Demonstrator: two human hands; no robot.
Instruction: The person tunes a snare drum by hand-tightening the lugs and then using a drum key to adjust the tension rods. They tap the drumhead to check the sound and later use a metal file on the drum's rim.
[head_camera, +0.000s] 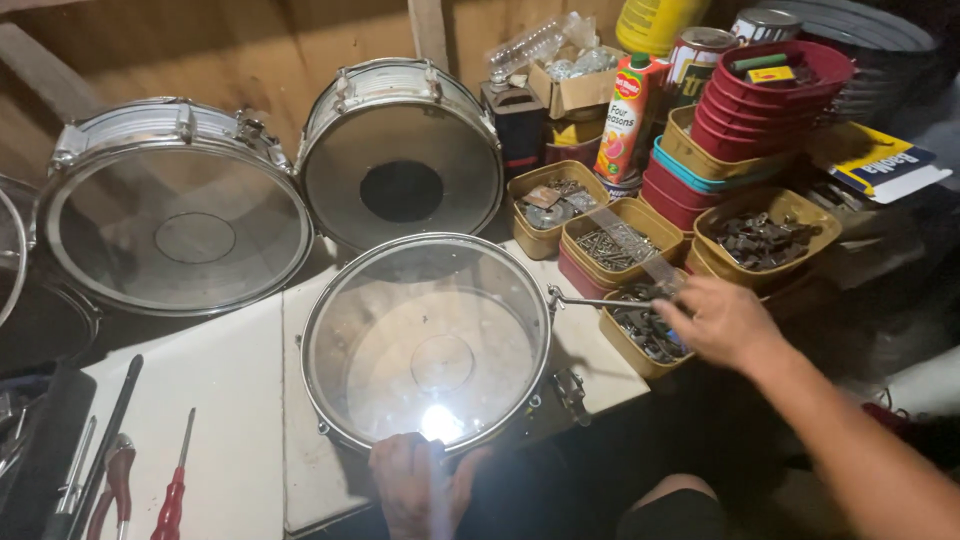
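A snare drum (428, 340) with a clear head and chrome rim lies flat on a white board (225, 400). My left hand (420, 485) grips its near rim, by a bright light glare. My right hand (722, 322) reaches right, over a yellow tub of small dark metal parts (640, 335), its fingers closed around a thin metal rod (600, 301) that points toward the drum's rim. Whether the rod touches the drum is unclear.
Two more drums (178, 205) (402, 150) lean against the wooden wall behind. Yellow tubs of screws and hardware (612, 240) (765, 238), stacked red tubs (765, 95), a juice carton (626, 115) and cans crowd the right. Red-handled screwdrivers and pliers (172, 490) lie at the lower left.
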